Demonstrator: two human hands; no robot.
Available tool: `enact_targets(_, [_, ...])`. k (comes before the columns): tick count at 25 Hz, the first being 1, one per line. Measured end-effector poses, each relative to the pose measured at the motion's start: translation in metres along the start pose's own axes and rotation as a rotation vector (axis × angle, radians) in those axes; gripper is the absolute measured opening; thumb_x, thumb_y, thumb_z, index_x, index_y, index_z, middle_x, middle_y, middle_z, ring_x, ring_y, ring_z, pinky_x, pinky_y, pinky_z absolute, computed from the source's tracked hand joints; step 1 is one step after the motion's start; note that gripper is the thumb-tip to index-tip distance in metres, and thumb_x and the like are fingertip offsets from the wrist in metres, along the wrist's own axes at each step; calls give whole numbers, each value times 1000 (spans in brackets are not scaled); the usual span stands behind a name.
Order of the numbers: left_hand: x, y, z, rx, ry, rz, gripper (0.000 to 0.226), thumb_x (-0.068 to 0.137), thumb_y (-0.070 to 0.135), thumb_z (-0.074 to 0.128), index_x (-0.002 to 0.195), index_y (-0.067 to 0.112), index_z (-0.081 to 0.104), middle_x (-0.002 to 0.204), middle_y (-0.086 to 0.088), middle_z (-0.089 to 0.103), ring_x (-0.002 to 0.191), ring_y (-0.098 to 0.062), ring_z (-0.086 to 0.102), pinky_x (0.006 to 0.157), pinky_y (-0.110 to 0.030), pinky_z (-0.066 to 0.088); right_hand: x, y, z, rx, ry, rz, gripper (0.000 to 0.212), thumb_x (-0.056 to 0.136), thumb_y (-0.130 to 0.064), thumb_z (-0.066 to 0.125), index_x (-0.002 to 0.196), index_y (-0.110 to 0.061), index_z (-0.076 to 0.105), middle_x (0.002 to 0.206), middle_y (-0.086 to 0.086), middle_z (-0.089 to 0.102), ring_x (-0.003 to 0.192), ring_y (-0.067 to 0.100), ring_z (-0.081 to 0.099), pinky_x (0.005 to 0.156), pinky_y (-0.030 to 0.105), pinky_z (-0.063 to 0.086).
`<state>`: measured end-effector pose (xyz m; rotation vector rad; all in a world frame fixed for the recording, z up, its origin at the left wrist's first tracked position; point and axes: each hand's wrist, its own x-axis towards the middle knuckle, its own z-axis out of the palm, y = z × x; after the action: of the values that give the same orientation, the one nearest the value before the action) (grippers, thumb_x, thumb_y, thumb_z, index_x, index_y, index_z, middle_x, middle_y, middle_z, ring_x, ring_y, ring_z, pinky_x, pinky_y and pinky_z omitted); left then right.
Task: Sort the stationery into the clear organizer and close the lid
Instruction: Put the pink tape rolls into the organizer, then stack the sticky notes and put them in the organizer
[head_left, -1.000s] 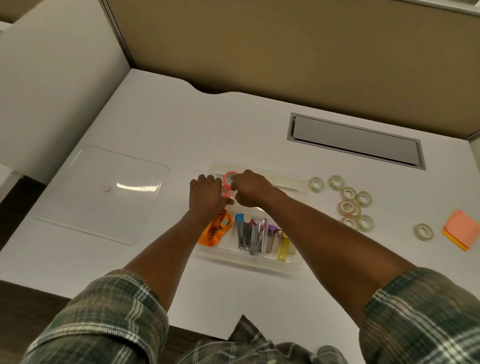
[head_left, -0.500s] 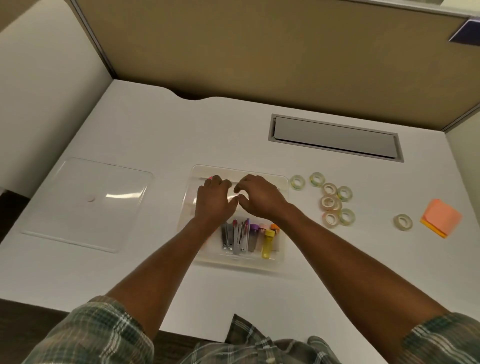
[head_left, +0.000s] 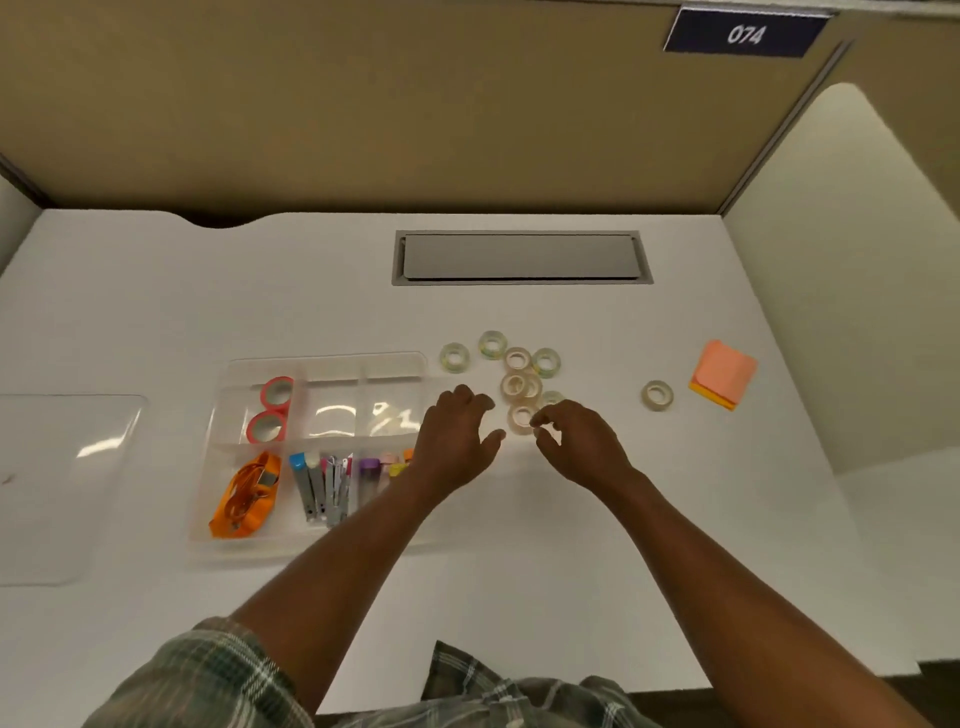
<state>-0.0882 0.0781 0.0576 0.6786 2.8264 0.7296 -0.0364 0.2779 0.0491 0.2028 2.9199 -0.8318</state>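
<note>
We see the organizer (head_left: 332, 366) lying open on the desk (head_left: 519, 571). Its lid (head_left: 67, 483) lies flat at its 9 o'clock, well apart. In the organizer's 11 o'clock compartment two pink rolls (head_left: 275, 391) stand on edge, one against the other. Along its 6 o'clock side lie an orange lanyard (head_left: 247, 493), then metal tools (head_left: 327, 488) and coloured tubes (head_left: 371, 470).

The left hand (head_left: 457, 436) hovers over the organizer's 3 o'clock edge, fingers loosely curled and spread, gripping nothing. The right hand (head_left: 582, 444) is near it at its 3 o'clock, fingers loosely curled with the thumb apart from them. Its fingertips (head_left: 540, 420) reach the rim of the nearest roll (head_left: 521, 417), and we cannot tell whether they touch it.

That roll is the 6 o'clock one of the clear rolls (head_left: 517, 385) bunched on the desk at the organizer's 3 o'clock, some of them touching. A lone roll (head_left: 657, 395) sits at the bunch's 3 o'clock, with sticky notes (head_left: 723, 374) near it, farther out at 3 o'clock. A grey hatch (head_left: 522, 257) is set in the desk at the bunch's 12 o'clock.
</note>
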Motion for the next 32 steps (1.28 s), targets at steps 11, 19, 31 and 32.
enact_targets(11, [5, 75, 88, 108, -335, 47, 49, 86, 41, 63, 127, 16, 56, 128, -6, 49, 115, -26, 50, 88, -37, 47, -13, 173, -72, -102, 128, 409, 31, 93, -28, 58, 122, -18, 60, 121, 9, 56, 116, 30, 53, 86, 40, 46])
enact_targets(19, [0, 72, 103, 186, -298, 60, 54, 81, 38, 67, 129, 17, 55, 140, -6, 45, 123, -28, 48, 85, -38, 51, 32, 247, -112, -146, 50, 518, 80, 88, -34, 67, 153, -17, 24, 160, 14, 16, 139, 39, 28, 101, 51, 40])
enact_targets(31, [3, 78, 105, 207, -312, 31, 57, 79, 40, 70, 128, 17, 55, 139, -6, 44, 120, -28, 49, 82, -37, 52, 78, 280, -138, -267, -73, 563, 94, 65, -49, 85, 139, -14, 37, 130, 16, 46, 120, 37, 47, 88, 42, 45])
enact_targets(32, [4, 78, 106, 199, -317, 25, 56, 79, 40, 70, 128, 17, 55, 138, -6, 44, 120, -28, 49, 82, -37, 52, 76, 283, -136, -160, -43, 590, 83, 69, -44, 83, 135, -14, 42, 128, 15, 51, 120, 36, 51, 89, 41, 45])
